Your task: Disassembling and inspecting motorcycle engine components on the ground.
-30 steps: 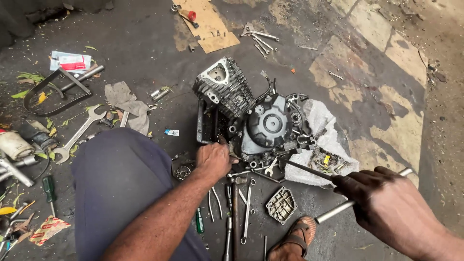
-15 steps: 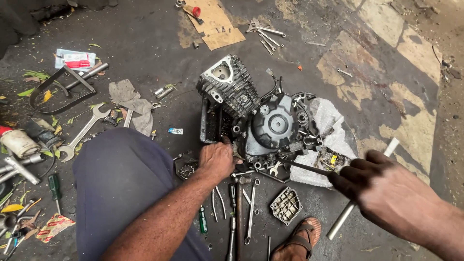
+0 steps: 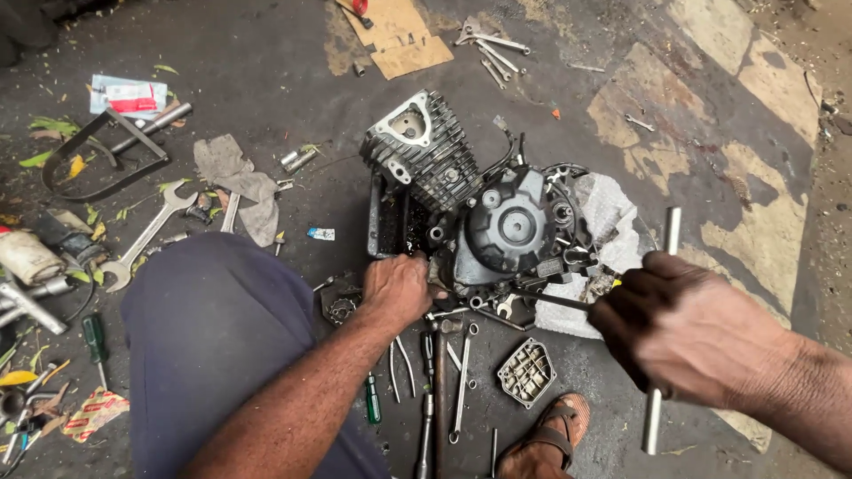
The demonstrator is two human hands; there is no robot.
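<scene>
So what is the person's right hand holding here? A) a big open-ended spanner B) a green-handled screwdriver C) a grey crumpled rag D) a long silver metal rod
D: the right hand is closed around a long silver metal rod that sticks out above and below the fist, beside the dark metal engine block.

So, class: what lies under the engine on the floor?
A crumpled whitish plastic sheet sticks out beneath the engine on its right side; whatever lies under the middle is covered.

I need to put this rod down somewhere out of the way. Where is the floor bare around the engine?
Bare floor lies above the engine, between the cardboard and the grey rag, and right of the white plastic sheet. Below the engine, spanners and a metal cover crowd the floor by the left hand.
</scene>
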